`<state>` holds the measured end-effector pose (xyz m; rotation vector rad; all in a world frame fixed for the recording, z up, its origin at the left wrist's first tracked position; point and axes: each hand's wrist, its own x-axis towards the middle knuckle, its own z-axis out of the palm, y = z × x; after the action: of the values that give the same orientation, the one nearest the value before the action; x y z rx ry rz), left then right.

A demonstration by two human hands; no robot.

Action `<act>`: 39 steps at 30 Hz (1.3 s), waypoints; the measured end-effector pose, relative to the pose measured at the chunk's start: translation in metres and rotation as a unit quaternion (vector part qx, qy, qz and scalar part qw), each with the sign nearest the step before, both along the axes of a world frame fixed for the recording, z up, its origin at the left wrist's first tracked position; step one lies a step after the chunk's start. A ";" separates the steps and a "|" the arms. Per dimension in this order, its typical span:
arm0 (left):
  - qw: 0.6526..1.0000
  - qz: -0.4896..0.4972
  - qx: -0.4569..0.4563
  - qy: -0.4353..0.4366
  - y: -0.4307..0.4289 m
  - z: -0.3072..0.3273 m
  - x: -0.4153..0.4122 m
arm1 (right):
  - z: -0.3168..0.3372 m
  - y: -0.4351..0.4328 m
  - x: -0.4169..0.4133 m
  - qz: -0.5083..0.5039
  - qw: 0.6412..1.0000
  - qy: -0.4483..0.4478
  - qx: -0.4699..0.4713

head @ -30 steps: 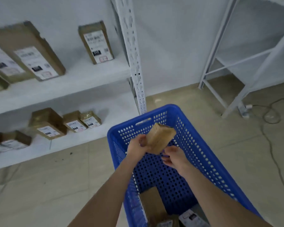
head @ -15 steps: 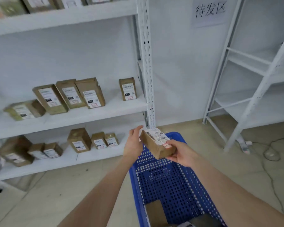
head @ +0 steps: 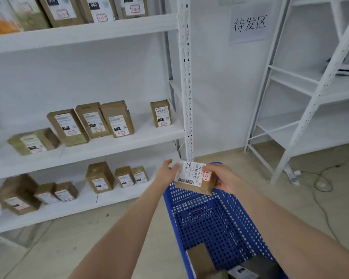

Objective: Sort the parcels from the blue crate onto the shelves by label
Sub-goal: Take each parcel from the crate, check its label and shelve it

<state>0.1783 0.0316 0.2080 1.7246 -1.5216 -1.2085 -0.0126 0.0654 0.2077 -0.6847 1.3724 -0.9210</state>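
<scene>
A small brown parcel (head: pixel 193 179) with a white label facing up is held above the far end of the blue crate (head: pixel 216 222). My left hand (head: pixel 166 173) grips its left side and my right hand (head: pixel 223 178) grips its right end, thumb on the label's red-stamped corner. Down in the crate's near end lie more parcels (head: pixel 201 260). The white shelves (head: pixel 85 143) on the left carry labelled brown parcels on three levels.
A perforated white upright (head: pixel 186 81) stands just behind the crate. A second white rack (head: pixel 310 101) stands at the right, with a cable and power strip (head: pixel 294 175) on the floor by its foot. A paper sign (head: pixel 249 25) hangs on the wall.
The parcel came up out of the crate and was turned label-up in both hands. The view tilted up from the crate to the shelves.
</scene>
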 end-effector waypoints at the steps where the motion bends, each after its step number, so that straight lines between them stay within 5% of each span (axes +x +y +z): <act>1: 1.000 -0.005 0.014 0.011 0.001 0.000 0.003 | 0.000 0.001 0.004 0.010 1.000 0.008 -0.003; 10: 0.993 -0.043 0.077 0.081 0.016 -0.004 0.023 | -0.002 0.008 0.031 -0.010 1.000 -0.012 -0.014; 21: 0.995 0.000 0.089 0.049 0.030 -0.012 0.034 | -0.015 0.015 0.052 -0.079 0.996 0.030 -0.005; 29: 0.998 -0.051 -0.010 -0.022 0.025 0.004 0.041 | -0.008 0.008 0.071 -0.075 0.994 0.060 -0.043; 39: 0.999 -0.042 -0.013 -0.015 0.020 0.010 0.075 | -0.005 0.000 0.106 -0.082 0.991 0.083 -0.065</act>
<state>0.2535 0.0516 0.2178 1.6828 -1.6359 -1.2041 0.0938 0.0651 0.2027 -0.7699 1.5432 -1.1117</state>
